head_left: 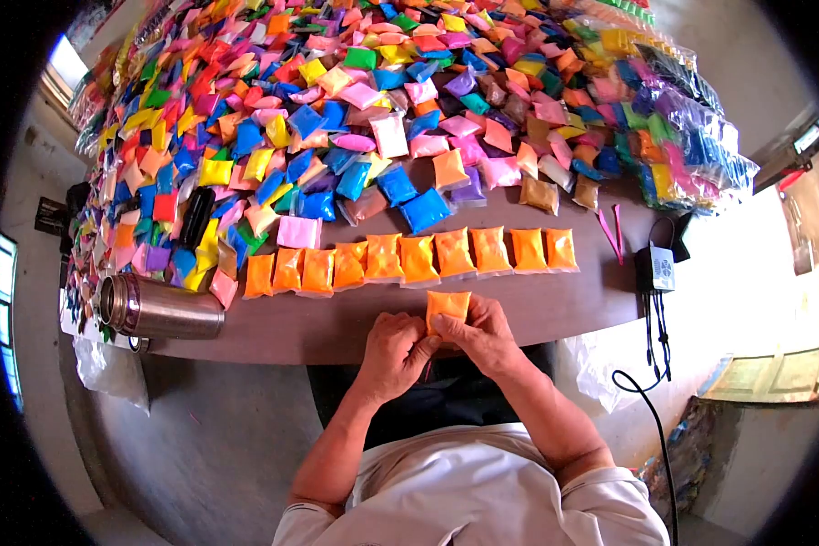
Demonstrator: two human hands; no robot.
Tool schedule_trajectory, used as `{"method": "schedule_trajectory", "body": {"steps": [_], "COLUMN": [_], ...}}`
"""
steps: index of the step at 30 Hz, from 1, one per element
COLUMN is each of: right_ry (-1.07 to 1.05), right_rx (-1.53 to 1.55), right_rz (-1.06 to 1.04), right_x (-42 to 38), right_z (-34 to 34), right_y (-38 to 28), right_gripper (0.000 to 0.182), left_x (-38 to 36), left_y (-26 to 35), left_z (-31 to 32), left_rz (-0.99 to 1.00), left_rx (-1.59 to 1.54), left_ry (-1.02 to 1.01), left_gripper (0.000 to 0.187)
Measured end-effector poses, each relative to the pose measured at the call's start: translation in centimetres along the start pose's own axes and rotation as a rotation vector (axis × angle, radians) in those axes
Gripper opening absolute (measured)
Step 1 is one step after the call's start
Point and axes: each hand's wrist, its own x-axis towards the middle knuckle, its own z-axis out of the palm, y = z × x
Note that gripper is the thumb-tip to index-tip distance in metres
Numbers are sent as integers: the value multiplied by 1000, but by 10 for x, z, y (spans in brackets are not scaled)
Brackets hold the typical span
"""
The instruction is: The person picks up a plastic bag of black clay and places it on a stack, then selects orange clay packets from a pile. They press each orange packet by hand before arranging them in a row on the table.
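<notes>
An orange packet (pixel 448 304) in clear plastic is held upright at the table's front edge. My right hand (pixel 485 337) pinches it, thumb across its front and fingers behind. My left hand (pixel 396 351) is closed, its thumb and curled fingers at the packet's lower left corner. A small dark reddish bit shows below the left thumb, too small to make out. Just beyond my hands lies a row of several similar orange packets (pixel 418 260), side by side on the brown table (pixel 555 305).
A large heap of colourful packets (pixel 336 109) covers the back of the table. Bagged packets (pixel 691 136) are stacked at the right. A steel flask (pixel 168 308) lies at the left, near a black case (pixel 195 218). Pink tweezers (pixel 612 234) and a cabled black device (pixel 655 268) sit right.
</notes>
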Motion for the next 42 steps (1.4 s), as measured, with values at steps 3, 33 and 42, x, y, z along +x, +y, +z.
{"method": "schedule_trajectory", "body": {"steps": [3, 33, 42], "right_ry": [18, 1074, 974], "right_rx": [28, -627, -1017], "right_rz": [-24, -413, -10], "right_x": [-1, -23, -10], "right_z": [0, -144, -181], "right_y": [3, -40, -47], "right_gripper": [31, 19, 25], "left_x": [-1, 4, 6], "left_y": [4, 11, 16], "left_z": [1, 8, 10], "left_rz": [-23, -42, -49], "left_rx": [21, 61, 97], "left_ry": [22, 44, 57], "left_gripper": [23, 27, 27]}}
